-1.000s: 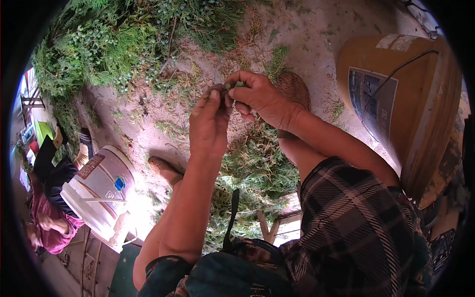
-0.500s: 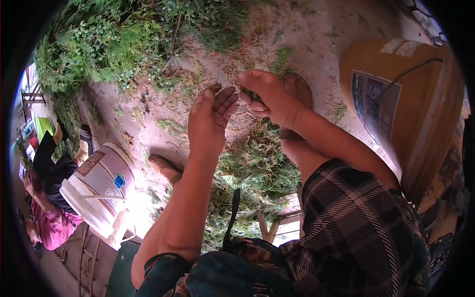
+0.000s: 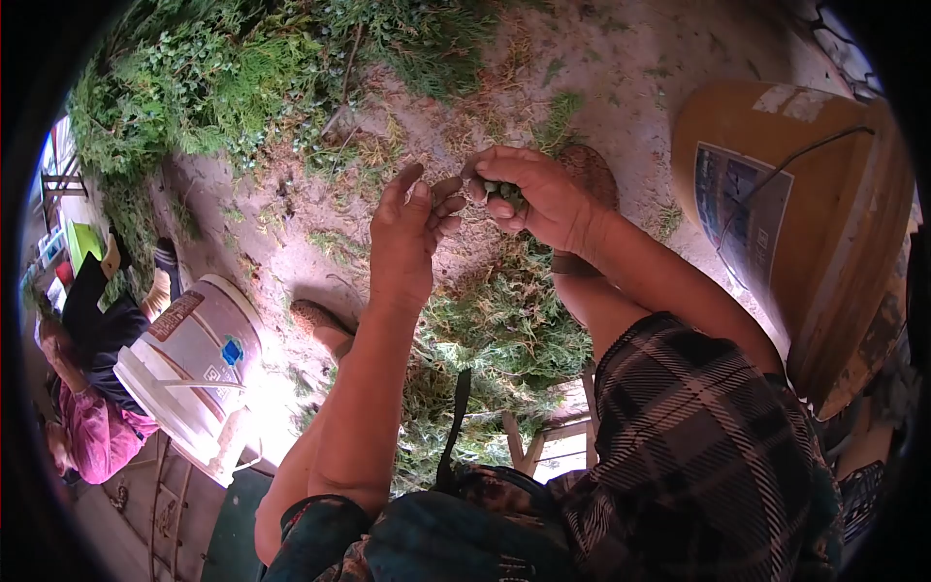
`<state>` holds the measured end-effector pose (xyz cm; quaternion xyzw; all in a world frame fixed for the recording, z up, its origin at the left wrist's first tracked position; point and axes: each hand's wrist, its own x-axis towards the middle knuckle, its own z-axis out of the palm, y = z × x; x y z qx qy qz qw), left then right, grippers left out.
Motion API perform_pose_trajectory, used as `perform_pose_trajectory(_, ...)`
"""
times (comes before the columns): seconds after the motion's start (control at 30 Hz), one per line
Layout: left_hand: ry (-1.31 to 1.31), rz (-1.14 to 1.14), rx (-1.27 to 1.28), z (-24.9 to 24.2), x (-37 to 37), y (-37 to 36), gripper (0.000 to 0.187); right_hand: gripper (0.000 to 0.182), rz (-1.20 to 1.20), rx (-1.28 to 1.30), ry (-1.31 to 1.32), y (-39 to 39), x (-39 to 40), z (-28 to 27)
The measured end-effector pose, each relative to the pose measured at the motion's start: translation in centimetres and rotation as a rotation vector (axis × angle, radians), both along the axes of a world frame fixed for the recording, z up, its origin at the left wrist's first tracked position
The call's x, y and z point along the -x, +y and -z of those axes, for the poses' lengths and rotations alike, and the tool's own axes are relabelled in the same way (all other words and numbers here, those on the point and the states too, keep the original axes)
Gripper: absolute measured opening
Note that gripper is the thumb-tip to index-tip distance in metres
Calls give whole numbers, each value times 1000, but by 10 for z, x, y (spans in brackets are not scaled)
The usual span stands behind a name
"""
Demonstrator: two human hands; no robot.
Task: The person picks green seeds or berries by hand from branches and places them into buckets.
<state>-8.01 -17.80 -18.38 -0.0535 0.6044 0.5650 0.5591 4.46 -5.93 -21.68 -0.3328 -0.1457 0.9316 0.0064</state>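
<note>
My right hand [image 3: 543,199] is closed around several small green seed cones [image 3: 504,194], which show in the curl of its fingers. Its thumb and index finger come together at the left, right by the fingertips of my left hand [image 3: 405,238]. The left fingers are half bent and apart, and nothing shows between them. Below both hands, a heap of cut evergreen sprigs [image 3: 504,320] lies between my legs. A larger pile of leafy evergreen branches [image 3: 233,87], dotted with pale green cones, spreads across the floor beyond.
A big yellow bucket [image 3: 718,126] with a wire handle stands at the right. On the left are a white bucket [image 3: 228,320] and a person in a pink top [image 3: 97,436]. Plant bits litter the concrete floor [image 3: 630,126]. My shoes [image 3: 320,318] flank the sprigs.
The left fingers have bent inward and the hand has shifted slightly left. My right hand has turned a little, so more of the green cones in it show.
</note>
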Motion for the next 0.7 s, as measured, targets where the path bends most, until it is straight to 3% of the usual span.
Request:
perform_pose_trajectory(0.17,137,-90,48,5,-7,0,32,18,-166,-142,-41,-6,3,-5)
perform_pose_trajectory(0.23,206,35,-67,3,-14,2,34,21,-288,-159,-102,-11,7,-11)
perform_pose_trajectory(0.4,56,-149,-73,1,-27,11,37,21,-192,-17,-15,-12,2,-12)
perform_pose_trajectory(0.57,2,-173,-62,-2,-9,0,35,20,-170,12,27,-6,5,-15)
perform_pose_trajectory(0.63,303,-53,192,7,19,-18,32,21,-151,48,70,-1,4,-15)
perform_pose_trajectory(0.7,498,371,361,26,63,-52,27,25,-57,66,200,3,2,-15)
